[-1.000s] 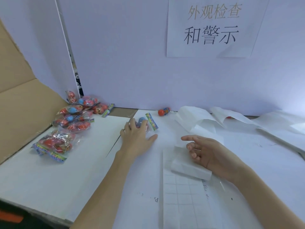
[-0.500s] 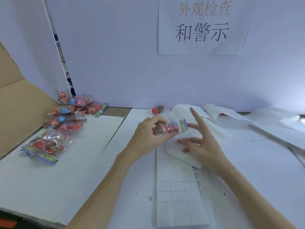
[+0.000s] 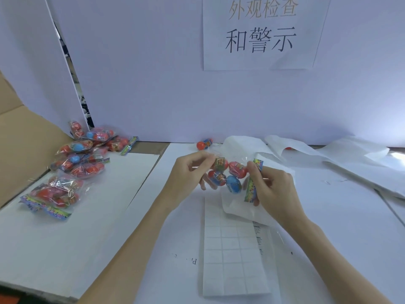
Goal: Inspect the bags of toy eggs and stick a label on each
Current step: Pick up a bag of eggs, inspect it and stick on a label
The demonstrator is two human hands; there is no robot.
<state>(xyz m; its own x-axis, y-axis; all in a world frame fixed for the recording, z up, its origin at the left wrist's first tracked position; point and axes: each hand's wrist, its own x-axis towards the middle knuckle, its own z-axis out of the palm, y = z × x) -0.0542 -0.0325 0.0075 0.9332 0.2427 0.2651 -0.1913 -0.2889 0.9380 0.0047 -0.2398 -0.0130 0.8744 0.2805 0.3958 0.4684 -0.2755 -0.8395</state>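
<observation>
The bag of toy eggs [image 3: 230, 175] is now up off the surface; my left hand [image 3: 188, 176] and right hand [image 3: 274, 189] both pinch it, so I can check it.

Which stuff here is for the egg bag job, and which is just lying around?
For the job:
held bag of toy eggs
left hand
right hand
pile of egg bags
label sheet

Just lying about:
loose egg
crumpled backing paper
wall sign
cardboard box

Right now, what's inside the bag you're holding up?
The bag holds red and blue toy eggs; four show. Fingers cover its right end, so more could hide there.
</observation>
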